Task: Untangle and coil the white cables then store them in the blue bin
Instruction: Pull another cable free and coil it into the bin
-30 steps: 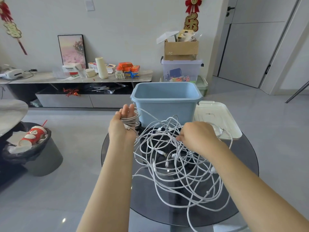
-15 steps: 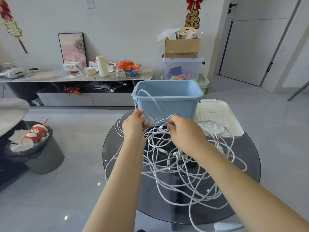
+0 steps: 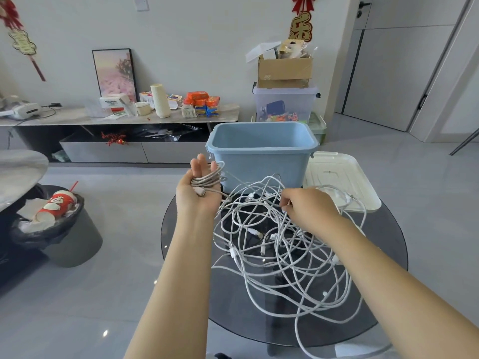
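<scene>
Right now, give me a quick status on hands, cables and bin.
Left hand holds cable coil. Right hand pinches tangled cables. Blue bin open, nothing blocking it.

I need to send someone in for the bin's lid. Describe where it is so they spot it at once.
Find the round dark glass table in the middle of the room, with the blue bin at its far edge. The lid lies flat on the table just right of the bin. It is a white rectangular tray shape with rounded corners, the only flat white thing there; the white cables nearby are a loose tangle.
</scene>
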Motion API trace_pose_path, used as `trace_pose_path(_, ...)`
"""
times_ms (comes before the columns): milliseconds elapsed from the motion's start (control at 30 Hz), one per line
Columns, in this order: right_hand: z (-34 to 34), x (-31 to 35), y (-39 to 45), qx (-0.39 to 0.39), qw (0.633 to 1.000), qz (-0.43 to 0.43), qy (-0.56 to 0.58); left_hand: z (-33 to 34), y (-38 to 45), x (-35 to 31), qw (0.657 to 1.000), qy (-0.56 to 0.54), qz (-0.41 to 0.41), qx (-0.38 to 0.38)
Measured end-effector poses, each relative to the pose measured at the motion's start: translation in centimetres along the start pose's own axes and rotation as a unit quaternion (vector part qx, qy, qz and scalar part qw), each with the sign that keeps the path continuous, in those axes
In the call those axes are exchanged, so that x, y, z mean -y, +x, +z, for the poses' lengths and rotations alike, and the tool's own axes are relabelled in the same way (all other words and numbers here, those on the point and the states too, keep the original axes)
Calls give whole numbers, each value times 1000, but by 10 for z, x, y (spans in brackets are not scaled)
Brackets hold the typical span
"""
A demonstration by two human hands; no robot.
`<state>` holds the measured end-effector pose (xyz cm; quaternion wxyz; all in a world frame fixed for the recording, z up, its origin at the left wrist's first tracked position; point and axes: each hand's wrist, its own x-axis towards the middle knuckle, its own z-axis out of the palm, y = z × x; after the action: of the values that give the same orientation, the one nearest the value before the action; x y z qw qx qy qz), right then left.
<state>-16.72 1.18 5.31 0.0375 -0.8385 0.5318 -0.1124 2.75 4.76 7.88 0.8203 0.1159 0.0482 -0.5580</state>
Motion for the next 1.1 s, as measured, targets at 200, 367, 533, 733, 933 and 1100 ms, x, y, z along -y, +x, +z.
trace_pose_path(200,-21,18,-11,16,996,-84,-23,-12,10,13,968,227,91,51)
trace_pose_path(367,-49,27,-24,-22,993,-115,33,-22,12,15,831,525,144,112)
trace_pose_path(533,-55,23,-21,-74,987,-124,77,-22,3,24,690,695,96,178)
trace_pose_path(733,-48,9,-11,-185,959,-154,147,-17,-12,29,628,706,-129,301)
trace_pose_path(933,-37,-7,-2,-174,922,-69,339,-17,-14,33,722,494,-317,367)
trace_pose_path(1100,-15,-11,5,-22,883,6,469,-11,-17,33,833,344,-290,322)
